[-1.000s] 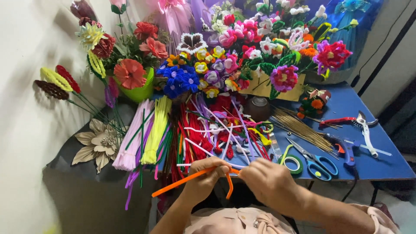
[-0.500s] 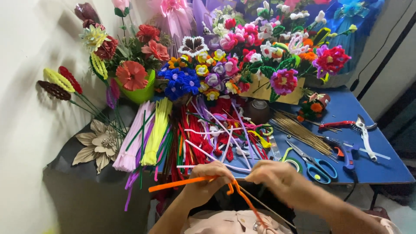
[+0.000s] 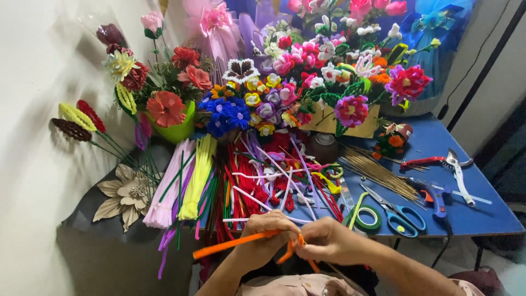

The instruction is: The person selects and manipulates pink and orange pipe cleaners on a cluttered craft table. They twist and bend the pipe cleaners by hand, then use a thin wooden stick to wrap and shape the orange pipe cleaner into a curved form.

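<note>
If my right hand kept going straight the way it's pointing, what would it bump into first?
The right hand points left, so it would first meet the left hand, which grips the orange pipe cleaner right beside it; they look nearly touching already.

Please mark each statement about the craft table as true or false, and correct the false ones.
1. Both hands hold an orange pipe cleaner. True.
2. The scissors with blue handles lie left of the hands. False: they lie on the blue table, to the right of the right hand.
3. The left hand rests flat on the table. False: it grips the pipe cleaner.
4. A roll of green tape lies beside the scissors. True.
</note>
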